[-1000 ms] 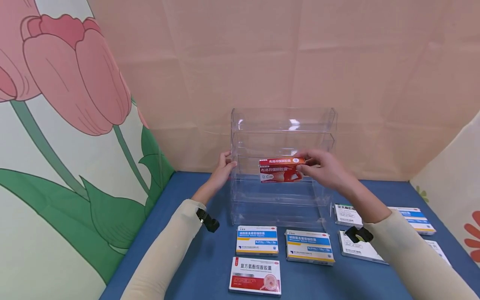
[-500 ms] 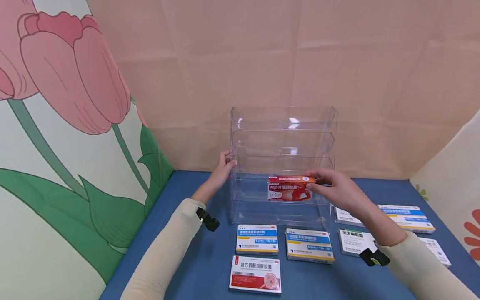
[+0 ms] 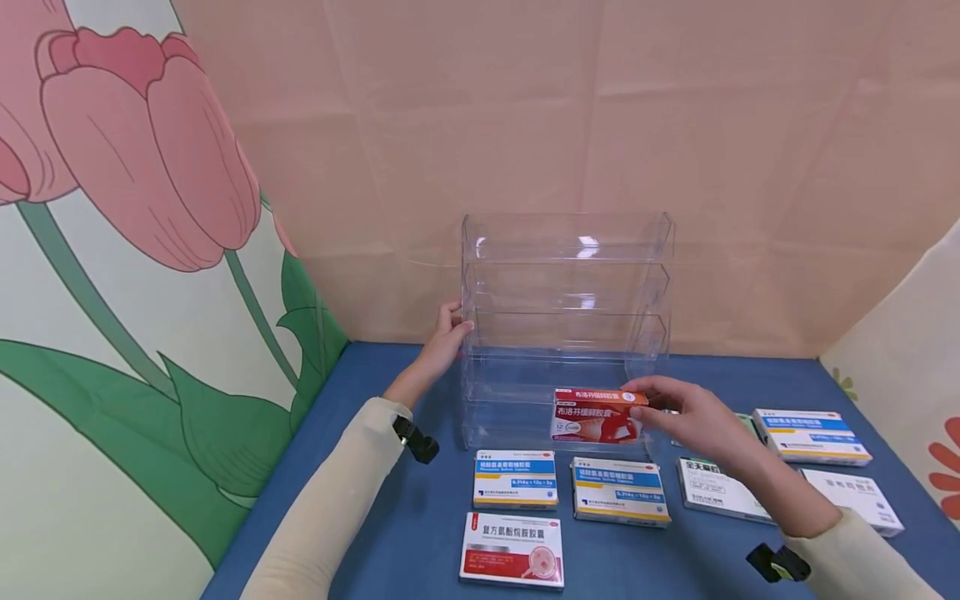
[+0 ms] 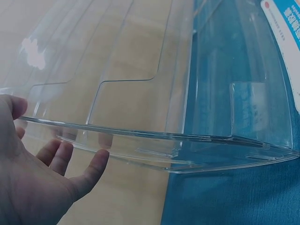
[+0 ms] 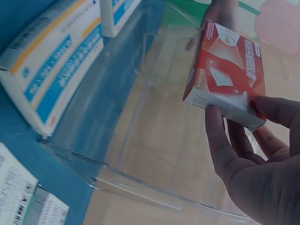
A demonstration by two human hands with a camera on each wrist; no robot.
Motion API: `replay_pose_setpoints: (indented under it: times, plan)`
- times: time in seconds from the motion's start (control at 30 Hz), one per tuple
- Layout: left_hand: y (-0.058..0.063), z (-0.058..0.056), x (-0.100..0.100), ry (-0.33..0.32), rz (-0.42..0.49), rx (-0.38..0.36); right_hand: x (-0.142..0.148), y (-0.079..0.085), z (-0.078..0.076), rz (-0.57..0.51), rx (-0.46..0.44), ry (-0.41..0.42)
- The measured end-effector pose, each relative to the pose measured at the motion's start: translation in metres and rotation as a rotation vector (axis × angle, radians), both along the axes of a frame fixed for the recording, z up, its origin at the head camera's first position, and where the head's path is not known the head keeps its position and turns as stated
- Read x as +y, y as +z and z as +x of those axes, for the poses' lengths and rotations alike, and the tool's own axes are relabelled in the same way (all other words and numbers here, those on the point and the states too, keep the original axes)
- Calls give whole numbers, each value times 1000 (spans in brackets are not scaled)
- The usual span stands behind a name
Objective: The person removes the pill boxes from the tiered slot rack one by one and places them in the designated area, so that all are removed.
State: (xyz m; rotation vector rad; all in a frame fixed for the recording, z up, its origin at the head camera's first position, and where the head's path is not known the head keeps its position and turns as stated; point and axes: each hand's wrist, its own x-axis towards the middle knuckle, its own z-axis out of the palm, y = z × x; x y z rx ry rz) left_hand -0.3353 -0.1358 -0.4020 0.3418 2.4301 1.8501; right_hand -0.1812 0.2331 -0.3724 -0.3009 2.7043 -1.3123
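My left hand holds the left side of a clear plastic tiered rack. In the left wrist view, its thumb lies at the rack's edge, with fingers along the outer side panel. My right hand pinches the right end of a red medicine box in front of the rack's lowest tier. The box's printed face is toward me. In the right wrist view, the thumb and fingertips are at the box's white end.
Two blue-and-white medicine boxes and a red-and-white one lie on the blue table before the rack. More boxes lie at the right. A peach cloth hangs behind; a tulip-printed panel stands left.
My right hand has lowered the red medicine box, also shifting right, from the middle tiers to the lowest tier. My left hand stays at the rack's side.
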Motion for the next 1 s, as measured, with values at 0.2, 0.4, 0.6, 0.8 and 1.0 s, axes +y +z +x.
replay_pose_setpoints:
  times: [0.2,0.4,0.6,0.8,1.0]
  plan:
    - [1,1,0,0,-5,0,3,-13,6,-44,-73,3]
    - [0,-1,0,0,-8,11,7,-24,12,-81,-117,13]
    - [2,2,-3,-23,-13,-19,11,-40,18,-133,-195,23]
    - [1,3,-2,-19,-4,-11,20,-54,22,-172,-259,71]
    - [-3,-3,-1,-5,-13,11,25,-66,27,-180,-327,93]
